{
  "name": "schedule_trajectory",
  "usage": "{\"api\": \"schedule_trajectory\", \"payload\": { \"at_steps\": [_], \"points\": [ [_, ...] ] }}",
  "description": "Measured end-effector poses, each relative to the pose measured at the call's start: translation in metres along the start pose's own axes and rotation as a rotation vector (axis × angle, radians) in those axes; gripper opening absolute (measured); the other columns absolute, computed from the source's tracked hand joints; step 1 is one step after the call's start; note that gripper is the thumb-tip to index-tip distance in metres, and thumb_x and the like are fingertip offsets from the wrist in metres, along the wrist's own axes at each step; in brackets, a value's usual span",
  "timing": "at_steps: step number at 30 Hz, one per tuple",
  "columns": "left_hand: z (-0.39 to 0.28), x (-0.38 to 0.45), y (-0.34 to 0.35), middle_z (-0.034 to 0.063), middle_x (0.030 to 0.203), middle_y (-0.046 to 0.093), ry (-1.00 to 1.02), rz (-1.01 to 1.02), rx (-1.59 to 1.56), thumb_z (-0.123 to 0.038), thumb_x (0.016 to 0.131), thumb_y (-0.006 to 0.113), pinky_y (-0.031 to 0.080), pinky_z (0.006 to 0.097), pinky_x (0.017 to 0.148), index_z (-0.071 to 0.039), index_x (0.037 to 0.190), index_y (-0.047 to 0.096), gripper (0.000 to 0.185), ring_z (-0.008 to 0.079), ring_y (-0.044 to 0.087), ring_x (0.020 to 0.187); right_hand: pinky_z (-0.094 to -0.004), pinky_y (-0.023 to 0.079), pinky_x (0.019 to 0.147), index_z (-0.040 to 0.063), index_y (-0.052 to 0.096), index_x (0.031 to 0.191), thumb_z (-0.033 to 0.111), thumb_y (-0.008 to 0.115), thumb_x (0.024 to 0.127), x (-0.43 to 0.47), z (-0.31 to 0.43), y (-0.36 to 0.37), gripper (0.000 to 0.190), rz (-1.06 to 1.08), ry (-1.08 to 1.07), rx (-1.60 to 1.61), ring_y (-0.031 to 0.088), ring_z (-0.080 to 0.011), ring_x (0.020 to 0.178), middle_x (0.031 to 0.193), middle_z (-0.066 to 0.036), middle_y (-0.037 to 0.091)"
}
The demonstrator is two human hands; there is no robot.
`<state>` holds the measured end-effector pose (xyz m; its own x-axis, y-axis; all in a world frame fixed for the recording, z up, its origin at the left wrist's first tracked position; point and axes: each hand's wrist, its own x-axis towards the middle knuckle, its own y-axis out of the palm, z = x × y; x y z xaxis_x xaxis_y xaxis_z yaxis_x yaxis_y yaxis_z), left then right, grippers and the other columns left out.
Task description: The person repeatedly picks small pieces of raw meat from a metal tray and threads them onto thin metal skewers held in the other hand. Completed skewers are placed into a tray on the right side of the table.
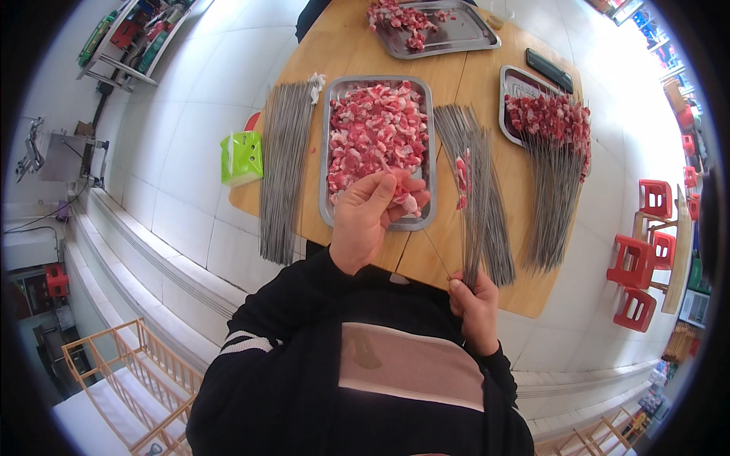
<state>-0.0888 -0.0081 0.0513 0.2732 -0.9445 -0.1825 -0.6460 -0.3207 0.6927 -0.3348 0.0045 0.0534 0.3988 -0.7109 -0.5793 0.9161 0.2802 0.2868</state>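
My left hand [365,214] pinches small pieces of raw meat over the near end of a metal tray [432,148] heaped with diced red and white meat [376,125]. A thin metal skewer [434,246] runs from the meat at my left fingers down to my right hand [478,305]. That hand grips the skewer's lower end together with an upright bundle of metal skewers [474,228]. Threaded meat [461,179] shows on the bundle's left side. More bare skewers [501,251] lie on the wooden table [416,256] just behind the bundle.
Left of the tray lie a thick row of bare skewers [285,171] and a green tissue pack [242,158]. Loaded skewers [550,119] rest across another tray [503,117] at right, near a dark phone [548,69]. A third tray [456,47] holds meat at the far side.
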Motion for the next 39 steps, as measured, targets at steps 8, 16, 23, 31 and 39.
{"api": "schedule_trajectory", "payload": {
  "at_steps": [8, 16, 23, 31, 39],
  "points": [
    [-0.009, 0.012, 0.002, 0.0156, 0.125, 0.065, -0.067, 0.046, -0.323, -0.033, 0.108, 0.034, 0.043, 0.0486, 0.108, -0.007, 0.134, 0.054, 0.042, 0.0321, 0.056, 0.125, -0.0195, 0.029, 0.048, 0.003, 0.059, 0.104, 0.004, 0.061, 0.094, -0.001, -0.003, -0.005, 0.010, 0.031, -0.007, 0.026, 0.041, -0.0030, 0.055, 0.076, 0.002, 0.055],
    [-0.003, 0.013, -0.006, 0.0096, 0.113, 0.069, -0.048, 0.067, -0.414, -0.020, 0.103, 0.043, 0.048, 0.0450, 0.101, -0.008, 0.102, 0.062, 0.022, 0.0267, 0.058, 0.122, -0.0199, 0.029, 0.047, 0.003, 0.059, 0.104, 0.004, 0.062, 0.094, 0.000, -0.008, -0.006, 0.011, 0.030, 0.004, 0.020, 0.041, -0.0031, 0.055, 0.077, 0.002, 0.055],
    [0.004, 0.010, -0.004, 0.0074, 0.114, 0.070, -0.059, 0.034, -0.484, -0.019, 0.101, 0.047, 0.046, 0.0424, 0.102, -0.010, 0.094, 0.061, 0.018, 0.0241, 0.058, 0.123, -0.0205, 0.030, 0.047, 0.003, 0.060, 0.104, 0.005, 0.062, 0.095, 0.002, -0.009, -0.004, 0.010, 0.012, 0.004, -0.026, 0.042, -0.0035, 0.054, 0.076, 0.002, 0.055],
    [0.008, 0.002, 0.006, 0.0141, 0.119, 0.067, -0.183, -0.038, -0.450, -0.017, 0.100, 0.049, 0.044, 0.0435, 0.104, -0.008, 0.102, 0.064, 0.017, 0.0275, 0.057, 0.123, -0.0207, 0.030, 0.047, 0.003, 0.059, 0.104, 0.005, 0.061, 0.095, 0.003, -0.008, 0.002, 0.009, 0.005, -0.008, -0.077, 0.040, -0.0039, 0.053, 0.073, 0.003, 0.052],
    [-0.028, 0.047, -0.036, 0.0149, 0.128, 0.061, 0.125, -0.084, 0.621, -0.015, 0.099, 0.055, 0.047, 0.0413, 0.096, -0.005, 0.123, 0.064, 0.028, 0.0290, 0.058, 0.117, -0.0205, 0.029, 0.046, 0.003, 0.058, 0.104, 0.004, 0.061, 0.094, 0.003, -0.003, -0.003, 0.010, -0.016, -0.040, 0.062, 0.038, -0.0039, 0.052, 0.071, 0.003, 0.049]
  ]
}}
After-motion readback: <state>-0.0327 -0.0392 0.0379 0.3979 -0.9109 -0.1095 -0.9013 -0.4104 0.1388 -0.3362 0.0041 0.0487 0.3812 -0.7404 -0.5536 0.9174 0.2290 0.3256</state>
